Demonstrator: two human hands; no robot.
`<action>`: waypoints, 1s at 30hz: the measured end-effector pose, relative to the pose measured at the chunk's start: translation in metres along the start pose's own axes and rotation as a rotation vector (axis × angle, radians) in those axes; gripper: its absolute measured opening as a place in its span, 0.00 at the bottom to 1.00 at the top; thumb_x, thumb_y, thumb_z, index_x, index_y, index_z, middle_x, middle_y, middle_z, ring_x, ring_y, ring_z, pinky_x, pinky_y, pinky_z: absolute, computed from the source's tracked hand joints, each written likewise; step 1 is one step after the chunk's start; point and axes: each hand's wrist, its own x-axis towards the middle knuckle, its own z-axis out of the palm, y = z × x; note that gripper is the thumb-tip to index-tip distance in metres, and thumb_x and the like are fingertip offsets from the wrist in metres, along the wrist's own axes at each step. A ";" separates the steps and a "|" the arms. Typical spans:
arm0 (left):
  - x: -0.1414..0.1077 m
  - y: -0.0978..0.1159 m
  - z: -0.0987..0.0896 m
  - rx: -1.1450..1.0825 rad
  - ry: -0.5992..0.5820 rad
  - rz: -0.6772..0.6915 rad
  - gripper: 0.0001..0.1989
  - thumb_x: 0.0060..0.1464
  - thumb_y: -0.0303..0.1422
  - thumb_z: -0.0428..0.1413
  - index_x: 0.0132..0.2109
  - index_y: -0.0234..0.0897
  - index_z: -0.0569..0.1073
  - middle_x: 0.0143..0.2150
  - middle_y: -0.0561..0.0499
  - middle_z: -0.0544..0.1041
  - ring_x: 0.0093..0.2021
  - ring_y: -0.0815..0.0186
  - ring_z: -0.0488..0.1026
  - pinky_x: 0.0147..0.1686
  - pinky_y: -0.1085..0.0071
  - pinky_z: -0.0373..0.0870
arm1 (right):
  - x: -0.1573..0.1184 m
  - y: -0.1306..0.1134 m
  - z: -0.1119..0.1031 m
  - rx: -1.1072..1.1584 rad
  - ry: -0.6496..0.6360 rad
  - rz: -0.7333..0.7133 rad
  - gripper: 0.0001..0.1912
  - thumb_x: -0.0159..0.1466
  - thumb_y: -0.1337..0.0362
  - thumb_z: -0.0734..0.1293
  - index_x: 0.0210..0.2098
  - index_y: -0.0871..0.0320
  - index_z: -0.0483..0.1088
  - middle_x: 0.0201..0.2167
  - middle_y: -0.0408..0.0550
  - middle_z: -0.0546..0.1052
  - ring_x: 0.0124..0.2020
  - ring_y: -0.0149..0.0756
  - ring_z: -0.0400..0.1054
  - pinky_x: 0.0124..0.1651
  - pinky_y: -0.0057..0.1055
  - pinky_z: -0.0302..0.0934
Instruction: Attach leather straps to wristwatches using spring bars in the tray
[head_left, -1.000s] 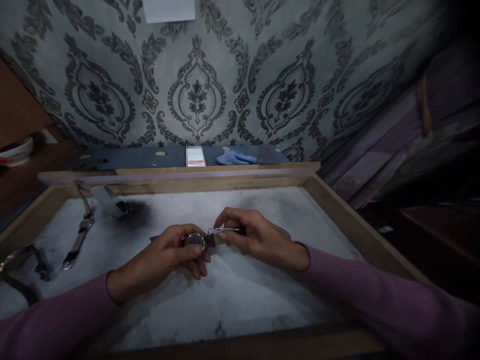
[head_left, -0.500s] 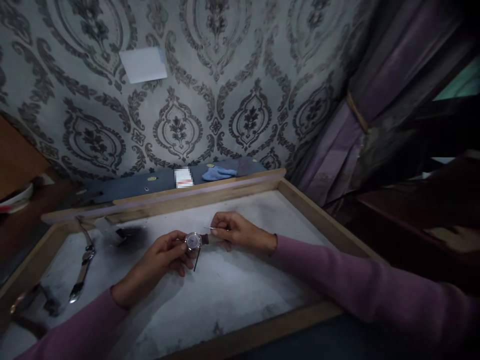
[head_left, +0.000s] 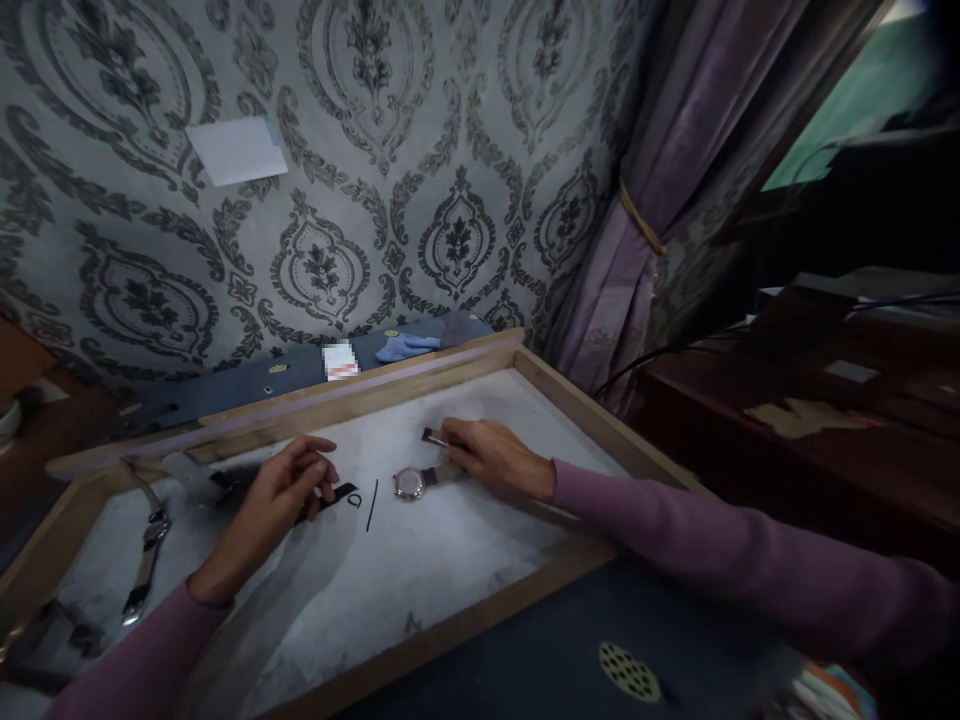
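Note:
A round watch [head_left: 410,484] with a short dark strap piece lies in the wooden-framed tray [head_left: 555,375], just left of and below my right hand [head_left: 491,457]. The fingers of that hand are closed on a small dark strap piece [head_left: 435,437]. My left hand [head_left: 289,485] hovers at the left with its fingers curled and apart. Near its fingertips is a dark strap piece [head_left: 337,495]; whether they touch it I cannot tell. A small black loop [head_left: 355,500] and a thin black stick [head_left: 372,505] lie between the hand and the watch.
Another watch [head_left: 154,535] lies at the tray's left, near a clear plastic piece [head_left: 191,475]. Behind the tray rim are a blue cloth [head_left: 406,346] and a small white box [head_left: 341,360]. A dark red table [head_left: 705,390] stands at the right.
The watch has left my left hand and lies in the tray. My left hand has moved left, its fingers opened. The black stick lies apart from the watch. The view has shifted right.

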 end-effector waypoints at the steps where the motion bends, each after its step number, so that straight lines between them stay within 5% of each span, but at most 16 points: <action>1: 0.000 0.002 -0.004 0.023 0.042 0.020 0.17 0.46 0.40 0.60 0.41 0.35 0.69 0.26 0.54 0.71 0.23 0.68 0.69 0.16 0.78 0.61 | -0.001 0.001 -0.004 -0.018 0.041 -0.003 0.07 0.58 0.73 0.63 0.27 0.58 0.61 0.20 0.38 0.62 0.24 0.29 0.58 0.28 0.25 0.45; 6: 0.003 0.003 -0.018 0.106 0.175 0.058 0.19 0.43 0.41 0.60 0.40 0.34 0.69 0.25 0.54 0.70 0.22 0.70 0.66 0.15 0.78 0.58 | -0.002 0.013 -0.018 0.052 0.094 0.016 0.06 0.60 0.67 0.62 0.27 0.58 0.60 0.23 0.43 0.69 0.27 0.31 0.64 0.30 0.25 0.54; 14: 0.002 -0.013 -0.021 0.282 0.133 0.112 0.16 0.48 0.41 0.57 0.41 0.35 0.71 0.26 0.53 0.72 0.24 0.66 0.68 0.20 0.75 0.60 | -0.008 0.014 -0.026 0.241 0.089 0.063 0.12 0.64 0.55 0.58 0.32 0.58 0.60 0.32 0.52 0.76 0.31 0.32 0.73 0.35 0.29 0.67; 18: 0.001 -0.017 -0.018 0.382 0.125 0.173 0.12 0.50 0.40 0.56 0.38 0.38 0.72 0.23 0.54 0.71 0.26 0.63 0.70 0.25 0.72 0.63 | -0.006 0.013 -0.028 0.179 0.119 0.062 0.14 0.67 0.55 0.55 0.33 0.59 0.62 0.30 0.49 0.75 0.28 0.29 0.70 0.32 0.26 0.64; 23: -0.004 -0.012 -0.006 0.604 0.104 0.208 0.08 0.53 0.38 0.52 0.35 0.40 0.72 0.25 0.52 0.75 0.27 0.59 0.73 0.30 0.68 0.65 | -0.008 0.013 -0.025 -0.074 0.076 0.030 0.09 0.59 0.64 0.64 0.24 0.60 0.64 0.20 0.41 0.66 0.24 0.29 0.60 0.29 0.26 0.52; 30: -0.009 -0.012 0.008 0.738 0.097 0.303 0.06 0.54 0.28 0.51 0.33 0.39 0.72 0.35 0.46 0.77 0.39 0.54 0.72 0.42 0.61 0.66 | -0.016 0.008 -0.015 -0.292 -0.034 -0.042 0.01 0.54 0.69 0.65 0.27 0.60 0.68 0.24 0.45 0.70 0.29 0.35 0.62 0.31 0.28 0.48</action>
